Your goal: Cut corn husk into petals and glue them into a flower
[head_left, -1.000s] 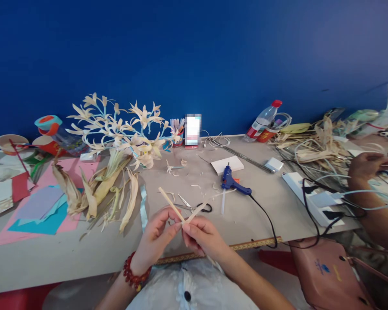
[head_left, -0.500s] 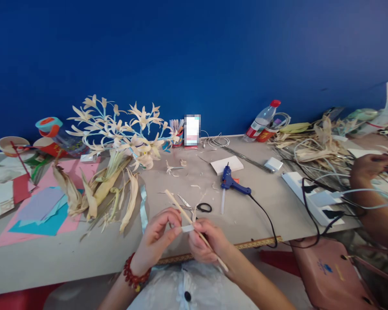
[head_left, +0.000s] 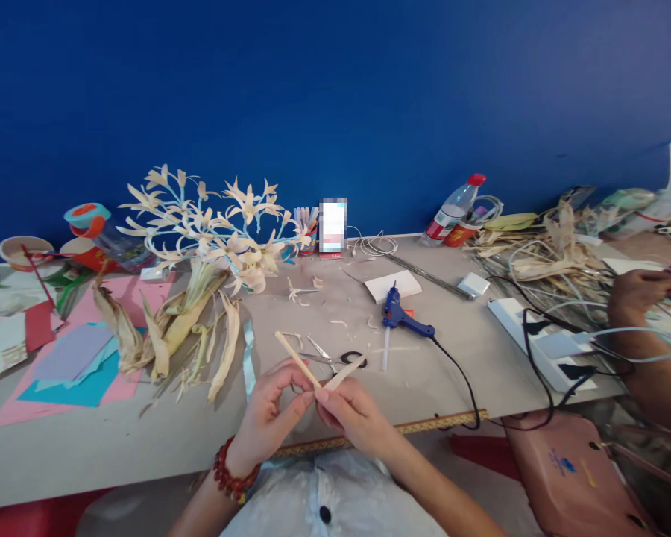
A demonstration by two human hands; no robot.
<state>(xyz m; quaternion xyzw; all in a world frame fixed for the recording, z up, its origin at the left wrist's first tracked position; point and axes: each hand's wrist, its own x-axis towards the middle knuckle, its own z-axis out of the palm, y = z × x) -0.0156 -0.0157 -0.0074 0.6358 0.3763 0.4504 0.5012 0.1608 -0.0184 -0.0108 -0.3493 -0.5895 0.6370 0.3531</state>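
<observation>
My left hand (head_left: 276, 409), a red bead bracelet at its wrist, is closed with thumb and fingertips pinched on a thin pale stick (head_left: 294, 358). The stick slants up and to the left over its fingers. Right beside it, my right hand (head_left: 351, 412) is closed in a pinch where a narrow cream strip (head_left: 345, 371), seemingly husk, meets the stick. The strip's free end points up to the right. Fingers hide the exact join. Just beyond my hands lie scissors (head_left: 353, 359) and a light blue ribbon (head_left: 249, 359).
A blue glue gun (head_left: 392, 307) lies right of centre, its cord running to a white power strip (head_left: 514, 332). Husk flowers (head_left: 224, 224) and dried husks (head_left: 173, 335) occupy the left. Another person's hand (head_left: 643, 294) works at far right. A bottle (head_left: 452, 212) stands behind.
The stick's upper end has shifted left, and its lower end no longer shows below my right hand. The strip, earlier stretched between my hands, now points up to the right.
</observation>
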